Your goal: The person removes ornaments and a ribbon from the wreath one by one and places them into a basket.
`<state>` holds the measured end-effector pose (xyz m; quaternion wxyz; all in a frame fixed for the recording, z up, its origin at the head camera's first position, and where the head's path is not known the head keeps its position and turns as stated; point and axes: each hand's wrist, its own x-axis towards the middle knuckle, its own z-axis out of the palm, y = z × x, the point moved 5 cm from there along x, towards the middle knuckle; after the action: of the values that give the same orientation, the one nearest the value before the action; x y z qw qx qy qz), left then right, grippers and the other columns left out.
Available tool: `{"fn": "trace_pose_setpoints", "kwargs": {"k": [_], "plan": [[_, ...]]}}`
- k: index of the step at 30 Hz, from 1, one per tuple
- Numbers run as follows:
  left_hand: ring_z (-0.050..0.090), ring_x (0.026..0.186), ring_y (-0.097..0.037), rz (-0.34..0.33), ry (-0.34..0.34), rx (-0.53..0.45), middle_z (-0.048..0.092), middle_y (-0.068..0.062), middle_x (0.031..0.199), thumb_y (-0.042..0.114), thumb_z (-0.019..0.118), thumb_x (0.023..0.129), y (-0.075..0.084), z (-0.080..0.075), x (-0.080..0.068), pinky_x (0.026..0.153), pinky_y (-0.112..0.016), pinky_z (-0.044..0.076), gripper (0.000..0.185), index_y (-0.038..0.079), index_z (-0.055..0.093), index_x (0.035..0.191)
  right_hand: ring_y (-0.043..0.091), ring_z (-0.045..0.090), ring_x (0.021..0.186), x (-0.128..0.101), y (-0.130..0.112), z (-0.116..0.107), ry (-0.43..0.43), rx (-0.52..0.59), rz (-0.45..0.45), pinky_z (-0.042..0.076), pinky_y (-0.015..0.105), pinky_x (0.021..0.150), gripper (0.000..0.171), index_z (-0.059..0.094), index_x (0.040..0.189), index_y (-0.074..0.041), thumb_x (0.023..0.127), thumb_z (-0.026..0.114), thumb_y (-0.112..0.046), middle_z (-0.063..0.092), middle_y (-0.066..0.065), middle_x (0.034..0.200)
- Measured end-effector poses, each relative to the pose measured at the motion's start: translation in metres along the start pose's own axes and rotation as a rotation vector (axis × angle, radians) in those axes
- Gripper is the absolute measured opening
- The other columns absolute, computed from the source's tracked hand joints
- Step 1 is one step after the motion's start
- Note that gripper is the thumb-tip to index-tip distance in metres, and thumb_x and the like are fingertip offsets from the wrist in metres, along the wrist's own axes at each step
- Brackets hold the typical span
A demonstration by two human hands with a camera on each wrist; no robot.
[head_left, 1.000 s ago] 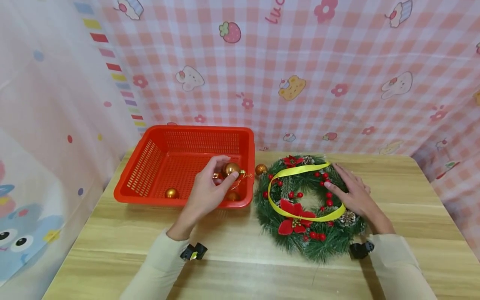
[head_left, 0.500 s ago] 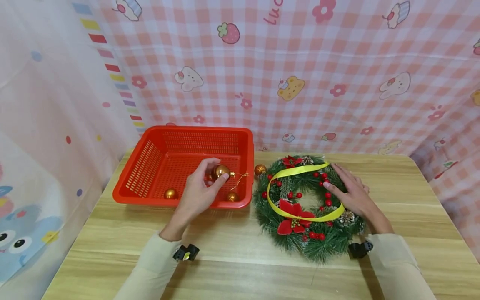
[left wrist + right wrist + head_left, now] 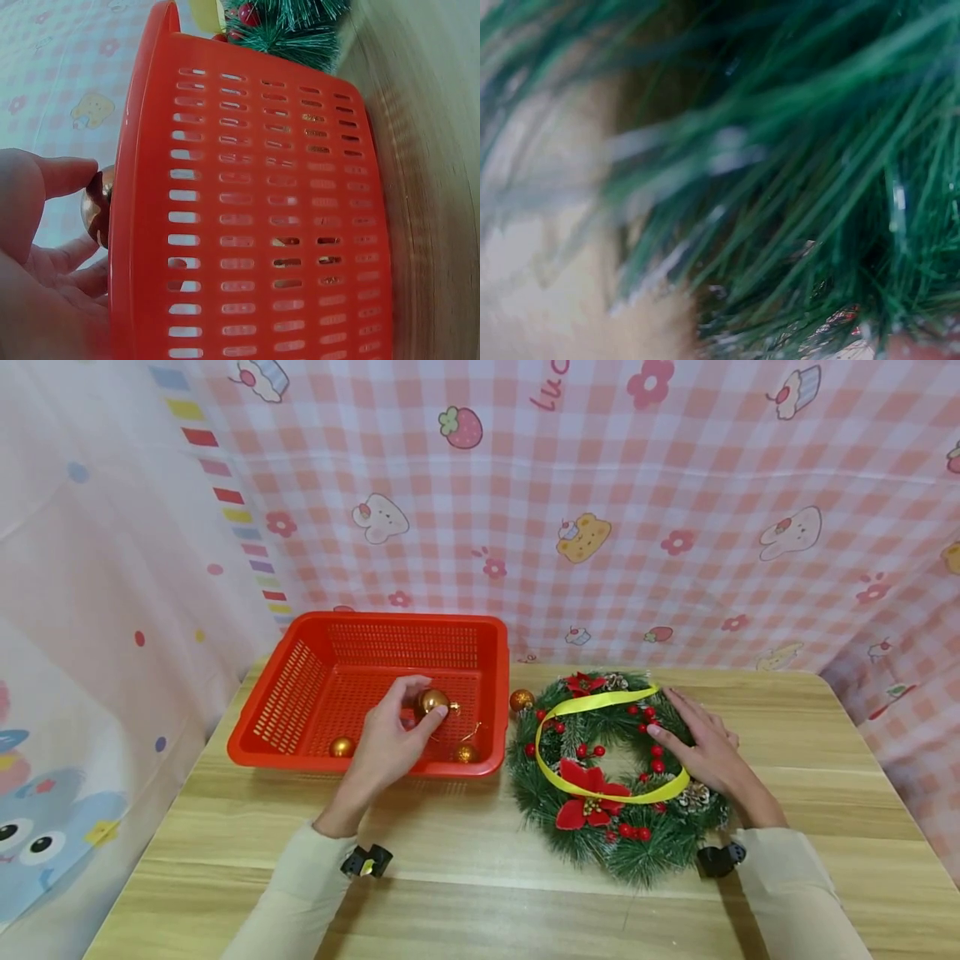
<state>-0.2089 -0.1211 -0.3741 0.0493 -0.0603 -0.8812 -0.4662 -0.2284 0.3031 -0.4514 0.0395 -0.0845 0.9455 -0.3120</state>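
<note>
The left hand (image 3: pixel 390 739) pinches a shiny golden bauble (image 3: pixel 432 702) over the red slotted plastic basket (image 3: pixel 300 685). The left wrist view shows only the basket's outer wall (image 3: pixel 255 217) with the bauble (image 3: pixel 97 206) behind its rim. The right hand (image 3: pixel 701 739) lies flat, fingers straight, on the green pine wreath with yellow ribbon (image 3: pixel 611 768). The right wrist view shows only blurred needles, probably of this wreath.

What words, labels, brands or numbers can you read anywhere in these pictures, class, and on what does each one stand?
"lu": pink letters at the top edge of the checked backdrop cloth, cut off by the frame, so the rest cannot be read.
No readable text shows on the red basket, the wreath or the gold baubles.
</note>
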Motion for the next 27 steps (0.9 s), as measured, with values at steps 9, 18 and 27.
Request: {"fn": "trace_pose_setpoints", "kwargs": {"k": [9,18,27], "plan": [[0.049,0.13,-0.034,0.027,-0.109,0.086,0.053,-0.012,0.141,0.026,0.067,0.095,0.015,0.017,-0.003,0.107,-0.053,0.04,0.053,0.013,0.047,0.142,0.059,0.015,0.138,-0.001,0.0,-0.001,0.0,0.007,-0.005,0.016,0.073,0.092,0.074,0.009,0.161,-0.025,0.101,0.047,-0.049,0.01,0.019,0.165],[0.042,0.14,-0.029,0.042,-0.242,0.282,0.043,-0.007,0.154,0.041,0.059,0.098,0.03,0.066,-0.003,0.11,-0.054,0.037,0.063,0.019,0.038,0.153,0.059,0.014,0.139,0.005,0.003,0.001,0.01,0.006,-0.041,0.015,0.074,0.095,0.073,0.014,0.16,-0.024,0.101,0.049,-0.047,0.013,0.02,0.164],[0.06,0.064,-0.021,0.099,-0.212,0.521,0.053,-0.008,0.146,0.054,0.045,0.101,0.027,0.085,-0.005,0.042,-0.03,0.039,0.065,0.027,0.028,0.157,0.056,0.022,0.14,-0.02,-0.022,-0.024,0.209,0.019,-0.076,0.012,0.076,0.104,0.062,0.029,0.157,-0.013,0.104,0.049,-0.039,0.026,0.026,0.158]]}}
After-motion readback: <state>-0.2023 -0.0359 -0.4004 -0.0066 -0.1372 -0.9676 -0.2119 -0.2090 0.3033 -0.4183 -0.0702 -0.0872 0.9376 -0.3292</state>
